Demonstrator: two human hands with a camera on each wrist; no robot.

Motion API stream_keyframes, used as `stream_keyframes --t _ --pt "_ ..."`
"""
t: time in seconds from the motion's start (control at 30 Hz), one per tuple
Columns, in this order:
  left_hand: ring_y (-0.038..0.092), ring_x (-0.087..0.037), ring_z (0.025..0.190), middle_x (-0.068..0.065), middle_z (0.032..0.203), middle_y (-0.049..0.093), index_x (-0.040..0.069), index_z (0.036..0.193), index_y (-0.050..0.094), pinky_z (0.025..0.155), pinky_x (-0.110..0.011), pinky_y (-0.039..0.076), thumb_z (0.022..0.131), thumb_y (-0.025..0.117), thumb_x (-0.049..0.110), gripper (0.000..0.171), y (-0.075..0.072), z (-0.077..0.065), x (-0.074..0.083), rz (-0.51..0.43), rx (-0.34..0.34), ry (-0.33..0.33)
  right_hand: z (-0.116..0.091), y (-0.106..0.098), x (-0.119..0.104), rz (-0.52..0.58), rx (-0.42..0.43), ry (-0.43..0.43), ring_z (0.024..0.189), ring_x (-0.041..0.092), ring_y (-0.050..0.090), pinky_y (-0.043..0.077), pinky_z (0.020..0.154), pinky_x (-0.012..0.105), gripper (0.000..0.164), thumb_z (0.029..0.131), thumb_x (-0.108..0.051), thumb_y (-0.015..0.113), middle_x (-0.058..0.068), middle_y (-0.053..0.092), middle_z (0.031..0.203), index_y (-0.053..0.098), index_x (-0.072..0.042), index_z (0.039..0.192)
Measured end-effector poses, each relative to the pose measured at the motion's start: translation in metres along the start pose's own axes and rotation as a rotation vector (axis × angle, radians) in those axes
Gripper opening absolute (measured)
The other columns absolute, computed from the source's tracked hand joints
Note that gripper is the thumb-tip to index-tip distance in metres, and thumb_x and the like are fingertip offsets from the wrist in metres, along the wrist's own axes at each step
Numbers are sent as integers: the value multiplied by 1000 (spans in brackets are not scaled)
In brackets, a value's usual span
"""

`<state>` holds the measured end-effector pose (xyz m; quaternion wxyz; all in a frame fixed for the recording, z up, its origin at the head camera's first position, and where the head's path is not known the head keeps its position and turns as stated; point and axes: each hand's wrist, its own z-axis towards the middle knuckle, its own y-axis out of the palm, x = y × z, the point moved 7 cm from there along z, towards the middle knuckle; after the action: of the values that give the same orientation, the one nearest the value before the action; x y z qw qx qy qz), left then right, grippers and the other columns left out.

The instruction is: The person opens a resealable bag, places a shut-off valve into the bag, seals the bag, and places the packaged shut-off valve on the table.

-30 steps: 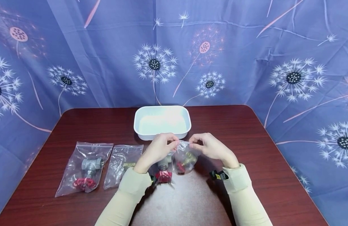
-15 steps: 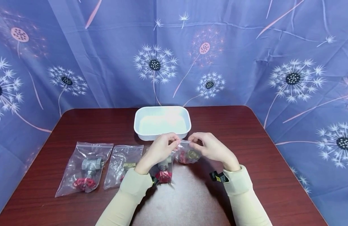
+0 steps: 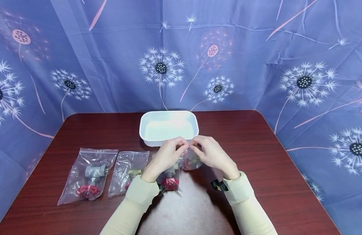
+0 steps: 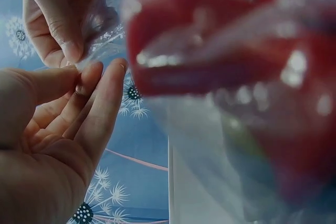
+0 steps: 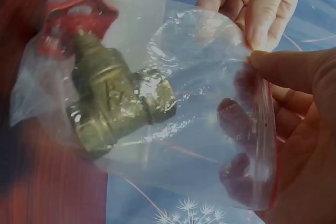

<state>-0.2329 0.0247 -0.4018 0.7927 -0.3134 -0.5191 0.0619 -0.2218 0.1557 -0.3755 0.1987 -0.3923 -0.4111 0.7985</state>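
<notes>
Both hands hold a clear zip bag (image 5: pixel 194 124) by its top edge, in front of the white tray. Inside the bag lies a brass gate valve (image 5: pixel 107 98) with a red handwheel (image 5: pixel 79 19). My left hand (image 3: pixel 167 153) pinches one end of the zip edge between thumb and fingertips. Close beside it, my right hand (image 3: pixel 211 153) pinches the same edge, its other fingers behind the plastic in the right wrist view. In the left wrist view a blurred red thing in plastic (image 4: pixel 210 40) fills the right side.
The white tray (image 3: pixel 169 143) stands behind the hands. Left of them lie a bag with a grey valve (image 3: pixel 94 171) and a bag with a brass valve (image 3: pixel 134 172). Another bagged valve with a red handwheel (image 3: pixel 170 183) lies partly under the left wrist.
The bagged brass valve has shifted up and tilted between the hands. My right hand has slid left along the zip edge, close to my left hand, which stays nearly still.
</notes>
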Motion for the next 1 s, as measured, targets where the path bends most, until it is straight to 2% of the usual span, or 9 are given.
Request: stream_keyframes --t 0.2,0.37,0.53,0.87,1.0 --pt "55 -6 64 3 75 65 11 94 68 59 -26 44 97 61 14 8 -1 0 1 2 0 18 0 2 1 5 -7 3 61 6 46 40 56 26 8 93 -14 68 -11 50 69 67 -15 86" --pt "53 -4 62 6 72 64 12 94 69 60 -25 44 98 61 14 9 -1 -1 3 27 -8 45 1 2 2 71 -27 6 61 7 46 41 57 26 7 94 -17 68 -11 52 71 69 -14 88" --pt "53 -4 60 9 70 61 12 93 70 58 -25 44 97 62 13 9 -2 -1 5 26 8 61 -1 -2 6 131 -24 -2 62 8 48 42 57 26 5 92 -13 69 -11 55 72 69 -13 87" --pt "57 -5 68 6 78 66 12 97 70 64 -25 48 97 62 14 9 -2 -1 2 23 5 29 -1 0 7 110 -12 -27 64 7 48 41 58 26 7 92 -9 69 -9 52 73 67 -11 85" --pt "58 -5 69 6 81 68 11 96 71 65 -26 48 96 63 15 9 0 0 3 20 -3 55 -2 1 7 128 -24 -22 65 8 49 42 59 27 5 92 -10 69 -10 54 75 69 -11 87"
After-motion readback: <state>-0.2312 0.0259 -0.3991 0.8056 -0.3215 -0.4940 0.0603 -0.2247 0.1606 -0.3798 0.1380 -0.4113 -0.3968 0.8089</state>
